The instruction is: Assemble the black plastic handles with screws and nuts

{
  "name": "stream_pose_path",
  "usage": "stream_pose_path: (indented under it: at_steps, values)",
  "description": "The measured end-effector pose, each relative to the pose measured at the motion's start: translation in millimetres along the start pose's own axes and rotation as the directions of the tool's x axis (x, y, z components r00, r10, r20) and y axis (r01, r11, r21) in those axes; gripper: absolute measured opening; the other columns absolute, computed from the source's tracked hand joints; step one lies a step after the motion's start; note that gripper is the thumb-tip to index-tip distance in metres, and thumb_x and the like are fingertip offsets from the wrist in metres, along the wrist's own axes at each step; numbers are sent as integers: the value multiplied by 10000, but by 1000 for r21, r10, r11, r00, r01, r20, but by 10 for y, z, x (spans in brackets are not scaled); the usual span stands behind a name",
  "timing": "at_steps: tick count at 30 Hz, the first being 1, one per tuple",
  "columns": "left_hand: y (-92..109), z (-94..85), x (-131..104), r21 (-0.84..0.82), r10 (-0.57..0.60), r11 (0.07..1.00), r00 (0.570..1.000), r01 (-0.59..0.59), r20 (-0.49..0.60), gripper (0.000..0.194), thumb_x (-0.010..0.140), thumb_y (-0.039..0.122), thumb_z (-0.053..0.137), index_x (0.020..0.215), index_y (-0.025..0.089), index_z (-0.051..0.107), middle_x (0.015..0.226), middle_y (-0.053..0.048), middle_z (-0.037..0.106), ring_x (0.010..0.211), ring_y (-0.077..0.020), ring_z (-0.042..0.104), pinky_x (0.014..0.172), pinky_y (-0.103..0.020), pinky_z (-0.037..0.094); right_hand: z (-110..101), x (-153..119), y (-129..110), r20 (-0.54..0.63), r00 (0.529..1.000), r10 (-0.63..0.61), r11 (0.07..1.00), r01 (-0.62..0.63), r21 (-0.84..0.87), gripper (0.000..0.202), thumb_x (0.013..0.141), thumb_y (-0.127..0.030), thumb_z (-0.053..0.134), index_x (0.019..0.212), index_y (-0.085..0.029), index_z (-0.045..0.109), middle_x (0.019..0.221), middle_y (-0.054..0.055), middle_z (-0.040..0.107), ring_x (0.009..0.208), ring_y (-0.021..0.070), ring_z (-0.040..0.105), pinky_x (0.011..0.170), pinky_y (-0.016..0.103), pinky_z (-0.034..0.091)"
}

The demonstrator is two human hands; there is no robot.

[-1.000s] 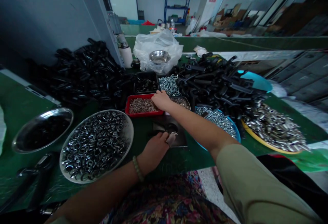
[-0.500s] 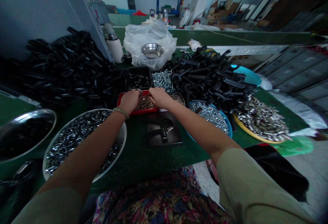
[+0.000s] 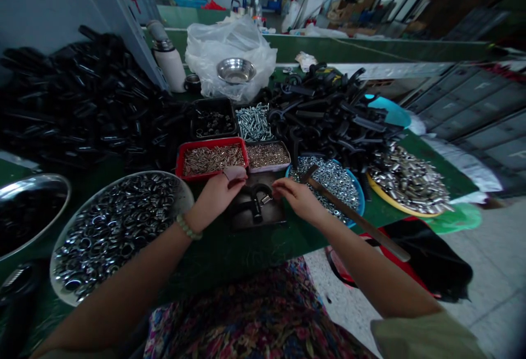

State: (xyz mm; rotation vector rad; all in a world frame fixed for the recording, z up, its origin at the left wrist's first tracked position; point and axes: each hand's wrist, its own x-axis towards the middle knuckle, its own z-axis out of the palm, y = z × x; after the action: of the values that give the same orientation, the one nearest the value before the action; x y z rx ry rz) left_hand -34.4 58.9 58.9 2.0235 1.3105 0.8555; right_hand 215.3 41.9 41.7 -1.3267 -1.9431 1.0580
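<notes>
A black part with a spring (image 3: 257, 205) lies on a dark metal plate (image 3: 273, 219) in front of me. My left hand (image 3: 217, 194) is at the part's upper left, its thumb and fingers pressed together; what they hold is too small to name. At the part's right end is my right hand (image 3: 298, 197), fingertips pinched, with any held item hidden. Just beyond are a red tray of small brass-coloured pins (image 3: 211, 159) and a tray of tiny metal pieces (image 3: 269, 156). A hammer (image 3: 357, 216) rests across the blue basin on the right.
A bowl of metal rings (image 3: 119, 233) stands left, near a steel bowl (image 3: 61, 211). Black parts are heaped left (image 3: 94, 107) and right (image 3: 329, 112). Behind the trays are screws (image 3: 253, 123). Blue (image 3: 361, 200) and yellow (image 3: 386, 200) basins hold metal pieces on the right.
Both hands have drawn back from the trays toward the black part, uncovering the red tray. The hammer's handle now shows beside my right forearm. The camera view has shifted slightly.
</notes>
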Motion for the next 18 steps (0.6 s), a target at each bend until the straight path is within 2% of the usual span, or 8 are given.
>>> stream_pose_path:
  at_steps: [3,7,11,15,18]
  values:
    - [27,174,-140,37,-7,999,1000,6,14,157,856,212,556,987,196,641,988,-28,692,935,-176,638,895,-313,486,21,2,16,-17,1000,-11,999,11,-46,196,924,-220,452,1038,-212,611,851,15,701,835,164,654,826,317,465]
    - [7,252,-154,96,-19,995,1000,18,9,153,846,192,567,971,209,655,989,-30,691,959,-189,618,917,-332,471,56,15,12,-64,998,15,999,-19,-48,133,939,-269,454,949,-213,574,859,12,691,847,165,639,813,307,456]
    - [-28,296,-123,72,-34,997,999,32,20,152,846,182,570,971,203,654,986,-26,697,947,-186,621,902,-324,473,125,51,32,-136,987,-88,971,54,-234,127,912,-246,520,813,-196,582,834,28,644,849,177,591,828,317,427]
    - [-49,343,-123,65,-25,998,999,23,30,165,838,174,580,985,197,653,988,-32,701,941,-186,623,894,-320,476,198,85,76,-166,981,-100,932,34,-362,144,915,-236,543,781,-190,568,795,26,632,818,180,588,847,327,416]
    - [-42,358,-128,98,-27,995,999,24,33,171,833,166,584,984,199,658,977,-36,703,925,-185,625,887,-320,478,236,63,86,-153,974,-166,853,64,-517,165,931,-250,527,783,-187,562,791,34,630,810,189,584,857,330,414]
